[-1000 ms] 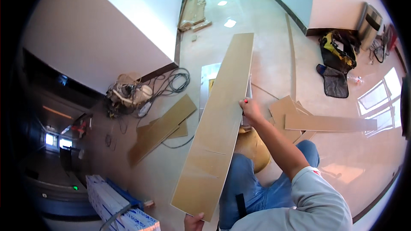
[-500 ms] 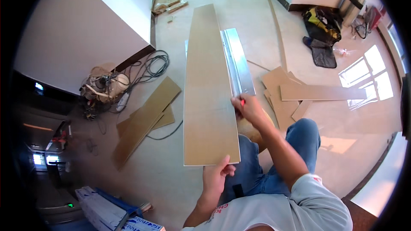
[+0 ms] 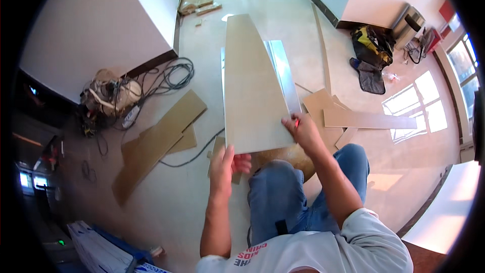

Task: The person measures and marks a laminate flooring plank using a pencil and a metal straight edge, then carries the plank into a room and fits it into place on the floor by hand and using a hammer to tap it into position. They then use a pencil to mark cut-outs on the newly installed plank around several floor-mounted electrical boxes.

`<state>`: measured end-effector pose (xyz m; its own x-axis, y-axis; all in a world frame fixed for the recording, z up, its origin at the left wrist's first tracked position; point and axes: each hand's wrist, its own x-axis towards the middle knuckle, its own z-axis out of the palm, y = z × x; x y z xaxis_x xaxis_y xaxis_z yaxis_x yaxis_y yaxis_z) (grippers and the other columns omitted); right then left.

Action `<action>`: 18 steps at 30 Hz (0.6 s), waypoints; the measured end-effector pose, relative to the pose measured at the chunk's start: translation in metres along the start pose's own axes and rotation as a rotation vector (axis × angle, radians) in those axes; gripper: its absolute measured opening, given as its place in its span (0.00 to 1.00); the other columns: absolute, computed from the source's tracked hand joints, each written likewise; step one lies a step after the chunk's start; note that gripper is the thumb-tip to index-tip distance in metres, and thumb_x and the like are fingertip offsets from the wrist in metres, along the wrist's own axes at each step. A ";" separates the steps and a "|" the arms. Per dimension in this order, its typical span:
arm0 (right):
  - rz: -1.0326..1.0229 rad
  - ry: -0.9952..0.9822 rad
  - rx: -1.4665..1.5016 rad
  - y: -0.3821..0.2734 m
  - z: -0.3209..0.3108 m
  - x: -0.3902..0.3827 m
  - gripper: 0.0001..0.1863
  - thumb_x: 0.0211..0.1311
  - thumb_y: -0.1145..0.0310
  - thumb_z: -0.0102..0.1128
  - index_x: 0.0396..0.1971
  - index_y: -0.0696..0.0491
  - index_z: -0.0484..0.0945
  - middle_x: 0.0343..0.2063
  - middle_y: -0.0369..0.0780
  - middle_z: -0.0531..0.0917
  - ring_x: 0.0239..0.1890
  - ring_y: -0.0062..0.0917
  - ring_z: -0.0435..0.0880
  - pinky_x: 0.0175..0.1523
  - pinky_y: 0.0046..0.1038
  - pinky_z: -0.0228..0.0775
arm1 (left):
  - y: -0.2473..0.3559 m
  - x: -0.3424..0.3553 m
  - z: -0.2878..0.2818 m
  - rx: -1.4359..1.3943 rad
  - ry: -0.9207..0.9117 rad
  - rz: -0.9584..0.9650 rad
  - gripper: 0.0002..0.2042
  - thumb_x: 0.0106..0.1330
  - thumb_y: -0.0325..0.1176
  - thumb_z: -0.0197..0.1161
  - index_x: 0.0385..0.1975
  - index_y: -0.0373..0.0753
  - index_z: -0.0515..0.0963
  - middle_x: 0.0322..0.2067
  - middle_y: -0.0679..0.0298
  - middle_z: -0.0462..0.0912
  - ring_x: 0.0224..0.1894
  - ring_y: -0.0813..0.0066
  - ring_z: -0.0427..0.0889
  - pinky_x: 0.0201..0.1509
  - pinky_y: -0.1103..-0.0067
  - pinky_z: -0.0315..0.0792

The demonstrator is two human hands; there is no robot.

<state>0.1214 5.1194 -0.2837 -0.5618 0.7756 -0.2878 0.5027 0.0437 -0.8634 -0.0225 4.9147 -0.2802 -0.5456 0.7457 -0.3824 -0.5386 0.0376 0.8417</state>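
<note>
L hand (image 3: 222, 168) is loose, R hand (image 3: 303, 131) pinches the board (image 3: 255, 91) ahead of both, prob light n stiff, so grab long edges imo.

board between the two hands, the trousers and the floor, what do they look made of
Board: perhaps wood fibre or plastic composite; smooth tan face, thin pale edge.
Trousers: likely denim; faded blue, matt, creased cloth.
Floor: probably polished tile or stone; glossy, with bright window-like reflections.
</note>
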 end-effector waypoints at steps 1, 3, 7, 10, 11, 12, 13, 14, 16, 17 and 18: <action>-0.021 0.021 0.036 -0.005 -0.003 0.005 0.17 0.63 0.60 0.62 0.33 0.62 0.78 0.18 0.41 0.77 0.21 0.22 0.75 0.27 0.30 0.67 | 0.009 0.006 0.004 0.060 0.051 0.059 0.18 0.71 0.37 0.55 0.52 0.28 0.71 0.30 0.55 0.82 0.26 0.73 0.81 0.28 0.79 0.77; -0.101 0.032 0.118 -0.003 -0.013 0.030 0.17 0.62 0.60 0.63 0.32 0.62 0.79 0.18 0.39 0.77 0.21 0.22 0.75 0.27 0.30 0.67 | 0.035 0.022 0.011 0.157 0.062 0.125 0.21 0.69 0.36 0.57 0.54 0.27 0.70 0.27 0.58 0.81 0.23 0.75 0.79 0.25 0.80 0.75; -0.064 -0.014 0.229 -0.045 -0.037 0.057 0.15 0.61 0.61 0.63 0.28 0.60 0.80 0.19 0.37 0.77 0.19 0.22 0.72 0.26 0.26 0.66 | 0.082 0.050 0.023 0.181 0.016 0.131 0.15 0.67 0.34 0.59 0.46 0.27 0.73 0.23 0.60 0.80 0.21 0.76 0.79 0.23 0.82 0.72; -0.024 -0.133 0.214 -0.075 -0.053 0.085 0.13 0.63 0.60 0.62 0.23 0.53 0.78 0.17 0.32 0.75 0.18 0.15 0.71 0.22 0.19 0.61 | 0.120 0.076 0.023 0.264 -0.034 0.119 0.11 0.67 0.34 0.59 0.38 0.30 0.75 0.23 0.61 0.81 0.21 0.77 0.79 0.23 0.81 0.72; -0.029 -0.087 0.239 -0.081 -0.046 0.089 0.15 0.63 0.61 0.61 0.21 0.54 0.77 0.15 0.31 0.73 0.16 0.15 0.69 0.19 0.18 0.57 | 0.124 0.083 0.020 0.306 -0.058 0.116 0.10 0.66 0.34 0.58 0.35 0.31 0.75 0.23 0.61 0.81 0.21 0.77 0.78 0.24 0.81 0.72; -0.028 -0.078 0.242 -0.082 -0.043 0.093 0.15 0.63 0.61 0.61 0.21 0.54 0.77 0.15 0.31 0.73 0.16 0.15 0.69 0.19 0.18 0.57 | 0.125 0.088 0.021 0.309 -0.067 0.114 0.10 0.66 0.34 0.58 0.35 0.31 0.75 0.23 0.61 0.81 0.21 0.77 0.78 0.24 0.81 0.72; -0.031 -0.072 0.273 -0.081 -0.041 0.095 0.15 0.64 0.61 0.60 0.21 0.54 0.77 0.15 0.32 0.73 0.15 0.15 0.69 0.20 0.19 0.58 | 0.124 0.093 0.021 0.329 -0.040 0.124 0.10 0.66 0.34 0.58 0.36 0.31 0.75 0.23 0.61 0.81 0.21 0.78 0.78 0.24 0.81 0.72; -0.032 -0.070 0.307 -0.078 -0.035 0.098 0.15 0.64 0.61 0.60 0.21 0.54 0.77 0.15 0.32 0.73 0.15 0.15 0.68 0.20 0.19 0.59 | 0.122 0.097 0.019 0.350 -0.009 0.131 0.10 0.66 0.33 0.58 0.36 0.32 0.75 0.23 0.61 0.81 0.20 0.78 0.78 0.24 0.80 0.72; -0.041 -0.048 0.246 -0.068 -0.026 0.098 0.16 0.64 0.60 0.61 0.23 0.56 0.77 0.16 0.33 0.74 0.16 0.18 0.69 0.21 0.21 0.61 | 0.108 0.102 0.010 0.360 0.006 0.120 0.10 0.67 0.33 0.57 0.38 0.31 0.75 0.23 0.61 0.81 0.20 0.78 0.78 0.23 0.81 0.72; -0.021 -0.021 0.210 -0.057 -0.020 0.098 0.16 0.64 0.60 0.61 0.23 0.57 0.78 0.16 0.33 0.73 0.16 0.18 0.69 0.22 0.22 0.62 | 0.096 0.106 0.006 0.363 0.023 0.099 0.11 0.67 0.33 0.57 0.41 0.31 0.74 0.23 0.61 0.81 0.20 0.77 0.78 0.23 0.81 0.71; -0.007 0.002 0.177 -0.048 -0.012 0.099 0.16 0.64 0.60 0.61 0.24 0.57 0.78 0.16 0.33 0.73 0.17 0.19 0.69 0.22 0.23 0.62 | 0.086 0.106 0.001 0.369 0.016 0.112 0.11 0.67 0.33 0.57 0.41 0.31 0.74 0.23 0.61 0.81 0.20 0.77 0.78 0.23 0.81 0.71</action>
<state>0.0499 5.2017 -0.2657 -0.5636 0.7766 -0.2814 0.3755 -0.0624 -0.9247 -0.1263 4.9974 -0.2480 -0.5992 0.7487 -0.2837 -0.2090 0.1957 0.9581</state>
